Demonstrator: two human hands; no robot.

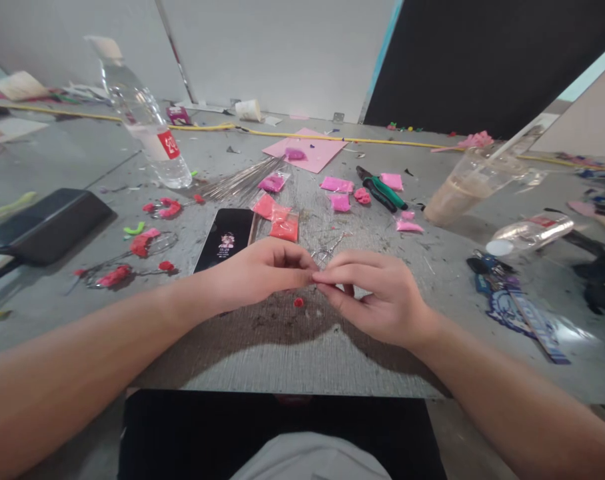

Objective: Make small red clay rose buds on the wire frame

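Observation:
Over the front of the table, my left hand and my right hand meet at the fingertips, both closed in a pinch. A bent thin wire shows just beyond the fingers and seems to run into the pinch; its held part is hidden. Below the fingertips lies a small red lump. By my left hand are a phone with a lit screen and small clear packets of coral-coloured material. To the left, wire pieces carry red clay-like lumps.
Upright at the back left is a water bottle. A bundle of straight wires, pink packets and green-handled pliers lie ahead. On the right are an iced drink cup, a lying bottle and keychains. A yellow cord crosses behind.

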